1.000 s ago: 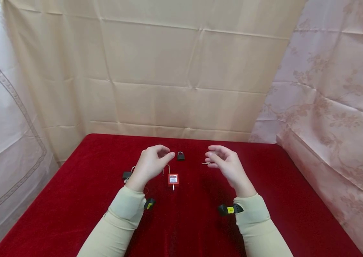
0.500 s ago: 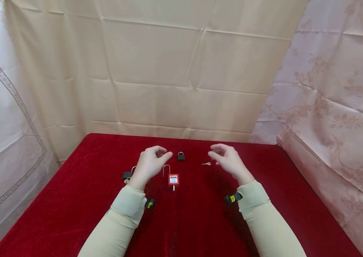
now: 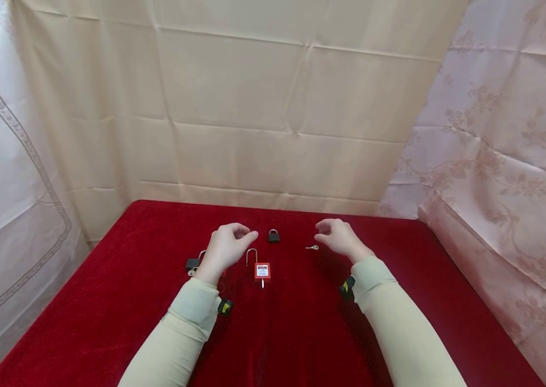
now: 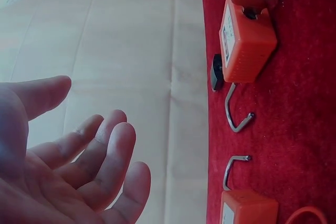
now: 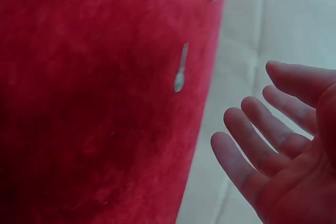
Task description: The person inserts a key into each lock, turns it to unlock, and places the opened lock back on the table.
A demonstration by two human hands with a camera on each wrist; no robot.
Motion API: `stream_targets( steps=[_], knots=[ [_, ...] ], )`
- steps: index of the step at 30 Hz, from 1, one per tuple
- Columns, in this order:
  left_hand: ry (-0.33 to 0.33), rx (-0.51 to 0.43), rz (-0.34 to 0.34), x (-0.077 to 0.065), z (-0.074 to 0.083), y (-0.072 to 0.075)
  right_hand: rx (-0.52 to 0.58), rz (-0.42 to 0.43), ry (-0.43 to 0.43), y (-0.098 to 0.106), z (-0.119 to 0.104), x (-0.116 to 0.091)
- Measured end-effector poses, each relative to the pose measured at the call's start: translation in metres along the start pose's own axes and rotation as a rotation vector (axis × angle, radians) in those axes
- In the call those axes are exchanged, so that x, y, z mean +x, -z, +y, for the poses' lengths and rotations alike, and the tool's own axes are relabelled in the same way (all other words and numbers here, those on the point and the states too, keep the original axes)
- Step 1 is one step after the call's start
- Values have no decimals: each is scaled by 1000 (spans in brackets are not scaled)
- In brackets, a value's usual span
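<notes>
My left hand point(image 3: 227, 244) hovers over the table with loosely bent fingers, holding nothing. Just right of it lies a red padlock point(image 3: 262, 270) with its shackle swung open and a key in its bottom. Another red padlock point(image 4: 248, 208), shackle also open, shows in the left wrist view; my left wrist mostly hides it in the head view. Beside that wrist is a dark padlock point(image 3: 193, 264) with an open shackle and a key point(image 3: 192, 272). My right hand point(image 3: 339, 236), relaxed and holding nothing, is above and right of a small loose key point(image 3: 312, 248).
A small dark padlock point(image 3: 273, 237) with its shackle down sits between the hands toward the back. Red velvet cloth point(image 3: 292, 333) covers the table. A beige curtain point(image 3: 234, 107) hangs behind it, with patterned cloth point(image 3: 505, 161) along the right side.
My right hand has drawn slightly back and right, its forearm turning, so the loose key it partly covered now shows whole on the cloth. The left hand has barely moved.
</notes>
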State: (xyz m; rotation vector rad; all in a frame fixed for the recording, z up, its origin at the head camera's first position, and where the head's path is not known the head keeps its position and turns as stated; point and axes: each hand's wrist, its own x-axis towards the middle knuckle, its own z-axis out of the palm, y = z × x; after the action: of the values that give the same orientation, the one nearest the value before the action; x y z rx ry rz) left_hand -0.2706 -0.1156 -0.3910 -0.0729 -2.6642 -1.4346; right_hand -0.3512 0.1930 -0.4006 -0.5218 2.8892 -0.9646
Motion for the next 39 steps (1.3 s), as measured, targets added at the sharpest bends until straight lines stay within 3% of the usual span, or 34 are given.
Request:
stream_targets(
  steps=[6,16,27,39],
  knots=[
    [-3,11,6,2,-2,-1,-140,-49,-51,-11,9,6],
    [-18,20,18,1,1,0,-273,-40,-78,-29,19,12],
    [3,13,11,0,4,-3,-296,-19,-89,-30,20,7],
    [4,29,10,0,4,-5,-316,-61,-102,-27,18,8]
  ],
)
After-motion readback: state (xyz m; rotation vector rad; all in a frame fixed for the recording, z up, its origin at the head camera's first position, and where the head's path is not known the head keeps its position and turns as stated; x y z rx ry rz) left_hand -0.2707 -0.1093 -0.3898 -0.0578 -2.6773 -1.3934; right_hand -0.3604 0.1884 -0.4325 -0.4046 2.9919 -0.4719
